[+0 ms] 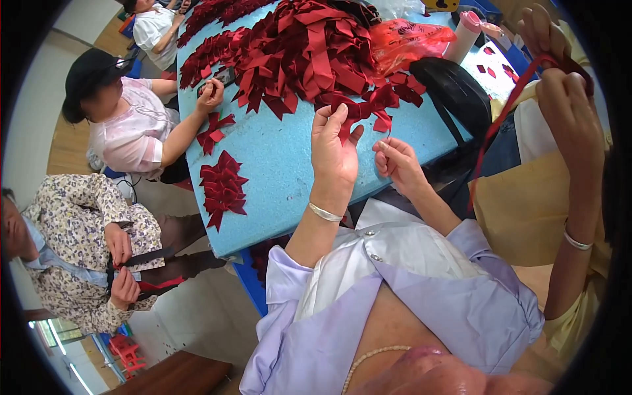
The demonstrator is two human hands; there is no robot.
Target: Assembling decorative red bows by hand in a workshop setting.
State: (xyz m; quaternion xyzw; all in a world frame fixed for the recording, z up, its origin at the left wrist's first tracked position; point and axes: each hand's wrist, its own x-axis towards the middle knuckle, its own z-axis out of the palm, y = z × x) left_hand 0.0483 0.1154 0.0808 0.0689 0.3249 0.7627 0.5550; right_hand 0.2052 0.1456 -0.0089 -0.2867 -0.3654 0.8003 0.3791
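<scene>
My left hand [334,150] is raised over the near edge of the blue table, its thumb and fingers pinched on a dark red ribbon bow [356,112]. The bow's loops spread to the right of the fingertips. Just right of it, my right hand [403,166] is closed, thumb against fingers, below a hanging red ribbon tail. A thin strand seems to run up from that pinch, but what the fingers hold is too small to make out. A silver bangle [325,212] circles my left wrist.
A large heap of red bows [296,56] covers the far part of the blue table [276,164]. A smaller bow stack [224,187] lies at left. Beyond the heap are a red plastic bag [408,43], a pink bottle [464,34] and a black bag [454,92]. Co-workers handle ribbon on both sides.
</scene>
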